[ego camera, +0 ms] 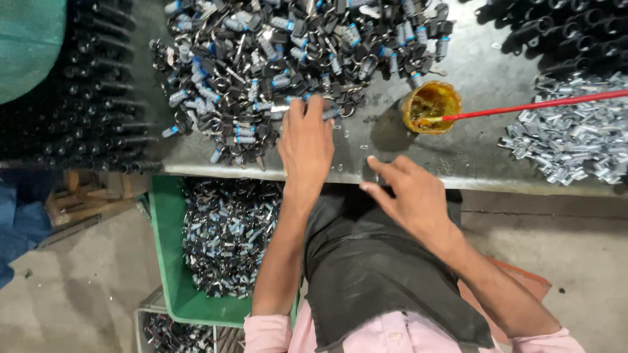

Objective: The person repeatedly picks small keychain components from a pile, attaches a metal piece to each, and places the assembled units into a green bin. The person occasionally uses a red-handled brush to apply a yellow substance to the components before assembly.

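The pile of small black and blue lock parts [288, 59] lies heaped on the grey metal table [471, 85], and the person's left hand [305, 140] lies palm down at the pile's near edge, its fingertips [307, 104] touching the nearest pieces; whether that grip has closed on a piece I cannot tell. The right hand [409, 193] rests just this side of the pile, at the table's front edge, fingers loosely spread and open, holding nothing that shows. Beside the pile, on the right hand's side, stands a small amber cup of grease [430, 106] with a thin red stick [536, 104] resting in it and slanting away across the table. Beyond the cup, well apart from the pile, lies a heap of bright silver metal pieces [575, 137]. Below the pile, under the table's edge, a green crate [171, 261] holds more of the same parts. On the far side of the pile from the cup, dark cylinders [98, 98] lie in rows.
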